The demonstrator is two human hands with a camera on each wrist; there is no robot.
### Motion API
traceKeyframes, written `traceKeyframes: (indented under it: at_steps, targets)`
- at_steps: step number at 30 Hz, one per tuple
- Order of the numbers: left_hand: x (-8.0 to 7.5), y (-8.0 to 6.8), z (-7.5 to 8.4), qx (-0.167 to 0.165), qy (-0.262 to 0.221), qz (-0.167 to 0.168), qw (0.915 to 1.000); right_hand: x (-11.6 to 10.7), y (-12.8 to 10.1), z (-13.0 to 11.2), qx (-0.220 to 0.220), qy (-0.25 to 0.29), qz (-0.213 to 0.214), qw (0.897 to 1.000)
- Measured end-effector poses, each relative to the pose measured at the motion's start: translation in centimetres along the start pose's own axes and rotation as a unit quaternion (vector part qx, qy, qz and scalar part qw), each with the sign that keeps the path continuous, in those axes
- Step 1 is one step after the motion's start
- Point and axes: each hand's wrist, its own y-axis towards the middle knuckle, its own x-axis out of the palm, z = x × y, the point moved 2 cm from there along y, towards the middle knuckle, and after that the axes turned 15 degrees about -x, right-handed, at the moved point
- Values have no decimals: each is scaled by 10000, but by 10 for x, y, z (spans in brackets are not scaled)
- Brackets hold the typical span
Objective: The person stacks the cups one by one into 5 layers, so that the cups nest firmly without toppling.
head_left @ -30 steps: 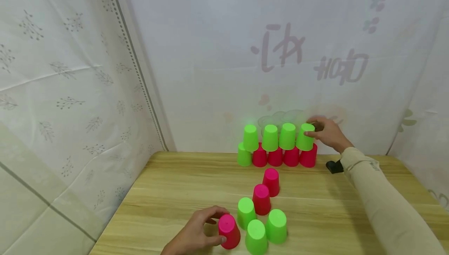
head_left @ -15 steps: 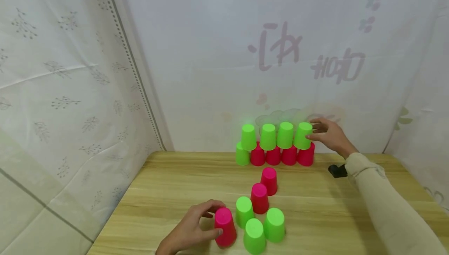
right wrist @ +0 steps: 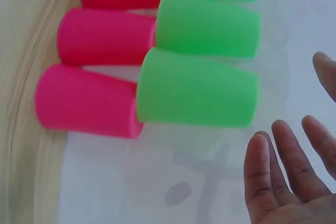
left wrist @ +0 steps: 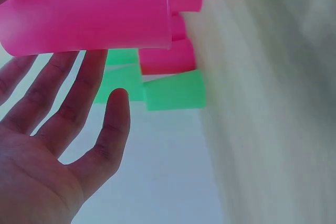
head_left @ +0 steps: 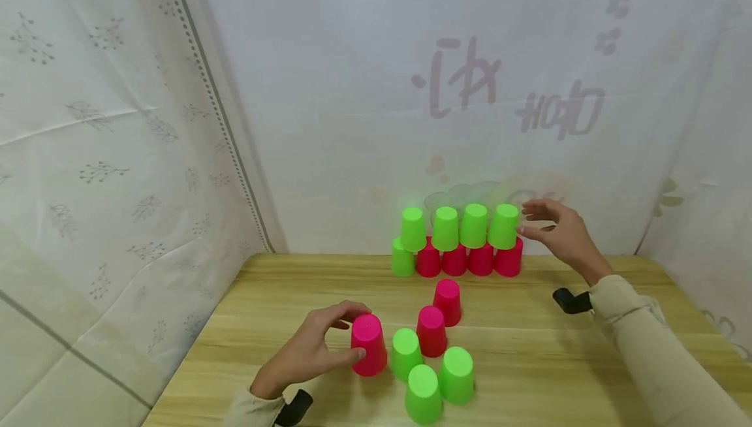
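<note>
My left hand [head_left: 346, 334] grips an upside-down pink cup [head_left: 368, 344] at the near left of the wooden table [head_left: 529, 348]; the left wrist view shows this pink cup [left wrist: 89, 14] against my fingers [left wrist: 63, 93]. At the back stands a two-tier stack: a row of pink cups [head_left: 467, 260] with a green cup [head_left: 402, 260] at its left end, and green cups on top. My right hand [head_left: 529, 219] hovers open just right of the rightmost top green cup [head_left: 504, 226], not touching it. In the right wrist view that green cup [right wrist: 197, 87] lies clear of my fingers [right wrist: 278, 171].
Loose upside-down cups stand mid-table: two pink cups [head_left: 448, 301] [head_left: 431, 330] and three green cups [head_left: 405, 353] [head_left: 422, 393] [head_left: 455, 375]. A white patterned curtain [head_left: 352, 120] closes off the back and left sides. Black wrist straps [head_left: 572, 301] show on both arms.
My left hand has carried the pink cup away from me and slightly left. My right hand has let go of the rightmost top green cup and drawn back to the right.
</note>
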Motion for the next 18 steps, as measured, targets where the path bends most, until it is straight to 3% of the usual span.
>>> traceKeyframes:
  at_steps: [8,18]
  targets:
    - [-19,29,17,-14,31,57,10000,13,-14,-36,-774,375,-92,9963]
    - [-32,85,32,13,-242,248,9994,57,-51,-67,-1619,961,-1170,9751]
